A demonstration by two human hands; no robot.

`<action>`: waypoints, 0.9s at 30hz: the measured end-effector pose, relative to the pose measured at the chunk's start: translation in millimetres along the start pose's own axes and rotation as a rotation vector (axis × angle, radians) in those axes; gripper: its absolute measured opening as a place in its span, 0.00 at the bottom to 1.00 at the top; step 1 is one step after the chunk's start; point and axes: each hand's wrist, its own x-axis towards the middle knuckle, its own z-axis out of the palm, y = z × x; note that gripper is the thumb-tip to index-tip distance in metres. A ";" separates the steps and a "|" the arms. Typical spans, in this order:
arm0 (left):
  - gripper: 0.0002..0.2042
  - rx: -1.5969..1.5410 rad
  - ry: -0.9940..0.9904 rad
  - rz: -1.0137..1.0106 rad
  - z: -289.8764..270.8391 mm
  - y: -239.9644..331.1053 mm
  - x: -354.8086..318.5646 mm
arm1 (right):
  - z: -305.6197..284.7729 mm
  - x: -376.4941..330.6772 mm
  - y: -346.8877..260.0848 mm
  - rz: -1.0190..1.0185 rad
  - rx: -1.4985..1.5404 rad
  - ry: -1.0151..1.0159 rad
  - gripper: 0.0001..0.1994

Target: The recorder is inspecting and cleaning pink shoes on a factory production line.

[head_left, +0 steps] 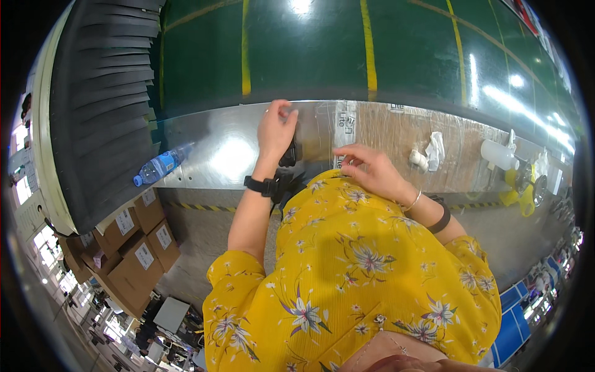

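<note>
My left hand (pixel 278 129) is raised over the metal strip by the green belt's near edge. Its fingers bend loosely, with a gap to the thumb and nothing visible between them. A black band circles that wrist, and a dark object (pixel 289 155), too hidden to name, shows beside it. Lower and to the right, my right hand (pixel 370 170) hovers close to my yellow flowered top, by the near edge of the taped cardboard (pixel 387 146). Its fingers are half bent and apart, and I see nothing held. A bracelet and a dark band are on that arm.
The green conveyor belt (pixel 310 56) with yellow lines runs across the far side. A water bottle (pixel 162 165) lies left on the metal ledge (pixel 217 155), near black strip curtains (pixel 102 118). Crumpled white material (pixel 435 150), a white bottle (pixel 499 155) and yellow tape rolls (pixel 527 189) sit right. Cartons (pixel 139 239) stand lower left.
</note>
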 end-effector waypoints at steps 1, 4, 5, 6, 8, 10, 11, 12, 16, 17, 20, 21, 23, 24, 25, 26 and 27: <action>0.19 0.287 -0.023 0.015 -3.6 -10.0 -7.5 | 0.5 1.9 8.8 0.050 0.020 0.080 0.16; 0.28 0.546 -0.023 0.102 -2.6 -24.8 -37.6 | -7.9 8.2 43.4 0.277 0.323 0.113 0.14; 0.31 0.528 -0.147 -0.018 -2.6 -24.0 -45.6 | -12.5 12.0 46.1 0.338 0.347 0.126 0.13; 0.31 0.525 -0.149 -0.013 0.0 -23.7 -52.1 | -16.5 16.1 52.4 0.339 0.345 0.132 0.13; 0.32 0.502 -0.200 -0.077 6.9 -27.8 -62.1 | -20.6 25.9 63.9 0.433 0.661 0.268 0.12; 0.32 0.455 -0.166 -0.084 13.5 -35.5 -64.4 | -25.7 31.9 62.3 0.488 0.687 0.319 0.13; 0.32 0.420 -0.166 -0.080 14.0 -36.6 -63.0 | -27.7 34.8 63.0 0.497 0.742 0.356 0.13; 0.32 0.385 -0.165 -0.075 14.1 -37.7 -61.4 | -29.0 36.8 63.1 0.506 0.798 0.392 0.13; 0.32 0.228 -0.111 -0.074 8.7 -34.5 -47.1 | -25.3 42.5 59.3 0.463 0.810 0.396 0.12; 0.33 0.268 -0.110 -0.041 6.5 -30.1 -43.5 | -23.0 43.2 61.3 0.463 0.782 0.383 0.12; 0.33 0.317 -0.092 0.002 4.5 -29.2 -41.9 | -14.6 42.7 64.2 0.471 0.742 0.359 0.12; 0.33 0.324 -0.078 0.011 4.2 -29.7 -41.7 | -11.4 41.7 64.7 0.481 0.730 0.349 0.12; 0.30 0.315 -0.017 0.030 3.2 -28.7 -46.4 | -6.6 38.9 68.9 0.476 0.717 0.339 0.12; 0.27 0.302 0.041 0.048 2.2 -27.4 -49.6 | -5.1 37.2 71.2 0.475 0.702 0.330 0.11; 0.27 0.304 0.039 0.054 -0.5 -27.4 -53.2 | -4.1 35.5 72.7 0.471 0.705 0.334 0.11; 0.25 0.387 0.061 0.178 -4.4 -29.0 -57.8 | -2.9 33.5 74.2 0.499 0.707 0.327 0.12; 0.23 0.470 0.082 0.302 -6.7 -30.6 -59.8 | -2.2 31.8 75.7 0.528 0.708 0.321 0.12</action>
